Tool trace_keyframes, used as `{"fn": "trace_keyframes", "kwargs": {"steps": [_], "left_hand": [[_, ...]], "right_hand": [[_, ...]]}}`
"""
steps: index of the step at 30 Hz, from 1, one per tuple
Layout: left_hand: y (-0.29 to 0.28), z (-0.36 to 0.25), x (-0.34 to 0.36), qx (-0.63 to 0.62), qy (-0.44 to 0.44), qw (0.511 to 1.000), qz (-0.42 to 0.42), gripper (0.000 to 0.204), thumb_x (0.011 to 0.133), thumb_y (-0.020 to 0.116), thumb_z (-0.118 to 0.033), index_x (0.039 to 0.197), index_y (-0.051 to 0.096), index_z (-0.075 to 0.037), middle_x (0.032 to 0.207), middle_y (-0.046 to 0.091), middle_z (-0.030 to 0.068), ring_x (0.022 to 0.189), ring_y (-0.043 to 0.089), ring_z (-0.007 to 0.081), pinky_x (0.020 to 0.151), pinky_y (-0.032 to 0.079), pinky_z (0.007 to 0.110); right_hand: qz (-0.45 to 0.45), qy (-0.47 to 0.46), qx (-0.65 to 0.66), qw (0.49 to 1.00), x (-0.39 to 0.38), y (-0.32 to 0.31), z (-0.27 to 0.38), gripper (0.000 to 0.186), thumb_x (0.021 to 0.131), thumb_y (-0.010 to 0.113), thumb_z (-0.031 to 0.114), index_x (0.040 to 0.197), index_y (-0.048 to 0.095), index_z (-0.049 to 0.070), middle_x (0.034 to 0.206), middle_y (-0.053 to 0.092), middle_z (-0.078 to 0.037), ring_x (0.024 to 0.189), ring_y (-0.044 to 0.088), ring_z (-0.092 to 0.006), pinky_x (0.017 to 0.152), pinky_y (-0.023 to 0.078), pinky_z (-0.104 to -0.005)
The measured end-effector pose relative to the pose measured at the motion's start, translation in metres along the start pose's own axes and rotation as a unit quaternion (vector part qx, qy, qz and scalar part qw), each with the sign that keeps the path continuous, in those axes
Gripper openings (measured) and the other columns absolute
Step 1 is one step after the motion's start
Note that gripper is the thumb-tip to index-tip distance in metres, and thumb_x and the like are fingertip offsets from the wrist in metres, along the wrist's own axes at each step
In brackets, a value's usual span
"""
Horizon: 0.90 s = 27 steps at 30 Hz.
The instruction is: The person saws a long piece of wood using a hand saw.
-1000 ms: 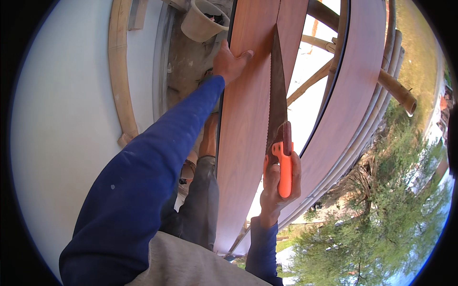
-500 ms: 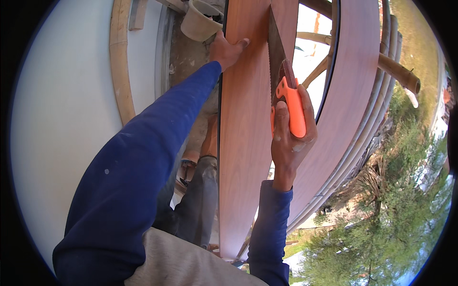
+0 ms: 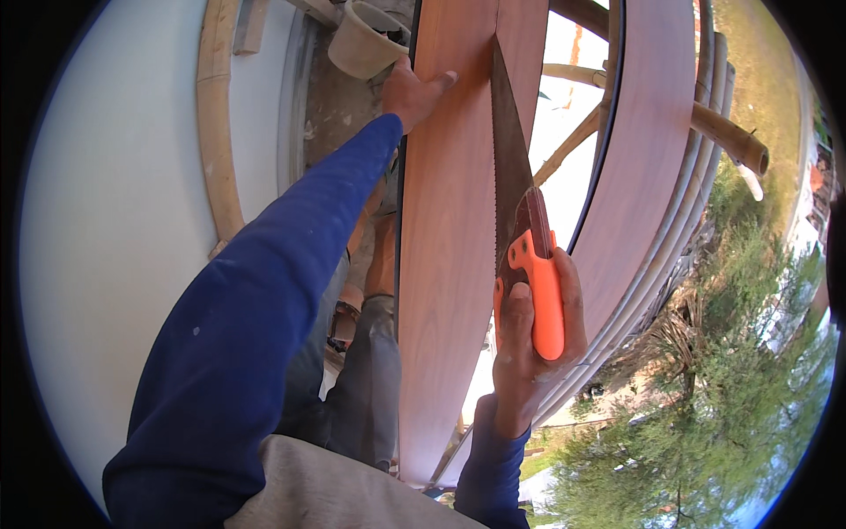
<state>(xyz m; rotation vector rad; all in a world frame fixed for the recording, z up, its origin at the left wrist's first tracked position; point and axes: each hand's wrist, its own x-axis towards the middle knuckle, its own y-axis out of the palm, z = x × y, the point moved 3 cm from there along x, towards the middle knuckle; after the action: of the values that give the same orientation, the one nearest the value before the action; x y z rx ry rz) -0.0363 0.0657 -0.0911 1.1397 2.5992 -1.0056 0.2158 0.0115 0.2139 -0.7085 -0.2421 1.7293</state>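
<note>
My right hand (image 3: 534, 344) is wrapped around the orange handle of a hand saw (image 3: 509, 132). Its toothed blade points away from me and stands in a lengthwise cut in a reddish-brown wood-grain board (image 3: 448, 264). The blade tip sits where the cut ends, near the top of the view. Below the blade, the two sides of the cut spread apart. Farther up, my left hand (image 3: 416, 93) grips the board's left edge, thumb lying on its face and fingers partly hidden over the side.
A second wood-grain board (image 3: 648, 132) lies to the right, beside several bamboo poles (image 3: 705, 167). One bamboo end (image 3: 736, 139) juts outward. At left are a white wall (image 3: 115, 220), an upright bamboo pole (image 3: 214, 115) and a pale bucket (image 3: 366, 42). Leafy branches (image 3: 679, 414) fill the lower right.
My right hand has drawn the saw back toward me, so more of the blade shows above the board. My left hand keeps its place on the board edge.
</note>
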Motion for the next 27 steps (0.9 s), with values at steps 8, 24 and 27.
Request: {"fn": "trace_keyframes", "kwargs": {"steps": [8, 24, 27], "left_hand": [[0.002, -0.015, -0.005, -0.017, -0.015, 0.999, 0.035, 0.075, 0.082, 0.085, -0.038, 0.131, 0.053, 0.009, 0.118, 0.071, 0.0236, 0.109, 0.071, 0.0309, 0.095, 0.055, 0.038], [-0.001, -0.008, -0.006, -0.012, -0.033, 0.999, 0.02, 0.081, 0.078, 0.083, -0.046, 0.127, 0.053, 0.011, 0.123, 0.067, 0.0313, 0.118, 0.066, 0.039, 0.1, 0.052, 0.043], [0.001, -0.007, 0.002, -0.029, -0.002, 0.999, 0.021, 0.083, 0.078, 0.083, -0.045, 0.13, 0.052, 0.013, 0.124, 0.067, 0.0308, 0.118, 0.066, 0.0379, 0.099, 0.053, 0.041]], "right_hand": [[-0.028, -0.097, 0.038, 0.994, 0.112, 0.081, -0.056, 0.041, 0.096, 0.066, 0.004, 0.136, 0.062, 0.001, 0.117, 0.074, -0.018, 0.098, 0.074, -0.0232, 0.088, 0.059, -0.0337], [0.009, -0.012, -0.029, 0.999, 0.021, 0.005, 0.017, 0.05, 0.093, 0.064, 0.003, 0.14, 0.054, -0.009, 0.125, 0.067, -0.022, 0.11, 0.07, -0.0259, 0.09, 0.058, -0.0364], [-0.025, 0.01, 0.015, 1.0, -0.035, -0.019, 0.022, 0.048, 0.093, 0.064, 0.002, 0.137, 0.053, -0.013, 0.127, 0.065, -0.027, 0.114, 0.069, -0.0308, 0.09, 0.06, -0.0388]]}}
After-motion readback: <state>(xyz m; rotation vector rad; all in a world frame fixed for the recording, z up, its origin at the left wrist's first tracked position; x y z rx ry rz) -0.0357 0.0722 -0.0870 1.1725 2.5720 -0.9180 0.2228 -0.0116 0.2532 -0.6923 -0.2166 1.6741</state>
